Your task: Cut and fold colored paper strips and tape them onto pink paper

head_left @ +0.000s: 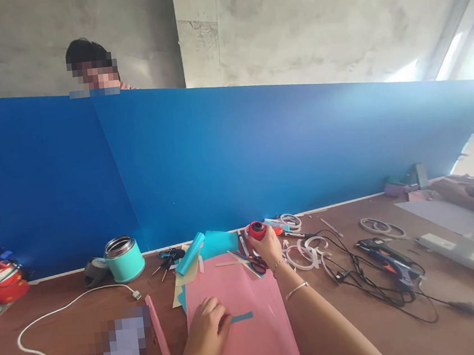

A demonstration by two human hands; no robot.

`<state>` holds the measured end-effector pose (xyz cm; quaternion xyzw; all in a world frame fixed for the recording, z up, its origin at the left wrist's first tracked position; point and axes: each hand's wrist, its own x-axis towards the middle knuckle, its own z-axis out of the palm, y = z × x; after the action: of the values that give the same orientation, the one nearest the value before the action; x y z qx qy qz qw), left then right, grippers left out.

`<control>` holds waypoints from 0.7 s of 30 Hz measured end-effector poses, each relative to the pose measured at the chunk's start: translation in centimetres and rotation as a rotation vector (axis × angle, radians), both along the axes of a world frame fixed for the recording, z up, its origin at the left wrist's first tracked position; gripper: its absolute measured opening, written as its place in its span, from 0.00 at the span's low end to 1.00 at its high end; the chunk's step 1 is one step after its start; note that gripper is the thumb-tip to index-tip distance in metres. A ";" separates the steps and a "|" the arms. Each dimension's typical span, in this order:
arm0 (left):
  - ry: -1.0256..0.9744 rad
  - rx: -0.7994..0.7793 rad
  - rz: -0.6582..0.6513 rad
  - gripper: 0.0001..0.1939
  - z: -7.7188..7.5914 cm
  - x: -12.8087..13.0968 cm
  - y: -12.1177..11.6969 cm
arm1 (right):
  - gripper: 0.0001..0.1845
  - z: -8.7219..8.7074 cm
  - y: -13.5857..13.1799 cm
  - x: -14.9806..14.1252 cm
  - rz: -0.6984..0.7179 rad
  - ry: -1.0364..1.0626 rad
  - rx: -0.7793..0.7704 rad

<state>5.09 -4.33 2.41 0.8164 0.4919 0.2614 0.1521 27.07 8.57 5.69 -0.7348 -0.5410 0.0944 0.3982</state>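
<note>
My left hand (pixel 210 327) rests low over a pink sheet (pixel 249 295), its fingers bent and pressed together at one end of a narrow blue strip (pixel 242 316). The strip lies on the sheet, its other end pointing right. Farther forward, my right hand (pixel 267 247) is wrapped round a red object with a dark round centre (pixel 258 230); its exact kind is unclear. Beside that hand are scissors (pixel 257 266), partly covered, and thin pale sticks (pixel 227 264). A blue paper roll (pixel 190 254) lies by the sheet's far left corner.
Coiled white strips (pixel 302 254) and a glue gun (pixel 390 266) with black cables lie to the right, near a white power strip (pixel 470 260). On the left are a turquoise container (pixel 125 260) and a white cable (pixel 44 316). Behind the blue partition (pixel 226 156) is another person (pixel 92 65).
</note>
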 end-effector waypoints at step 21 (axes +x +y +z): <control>0.029 -0.006 -0.006 0.09 -0.4 -0.1 0.3 | 0.27 -0.2 -0.1 0.2 0.097 -0.165 -0.173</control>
<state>4.98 -4.07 1.97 0.8212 0.4922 0.2478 0.1482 27.32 8.51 5.44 -0.7446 -0.5966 0.0990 0.2825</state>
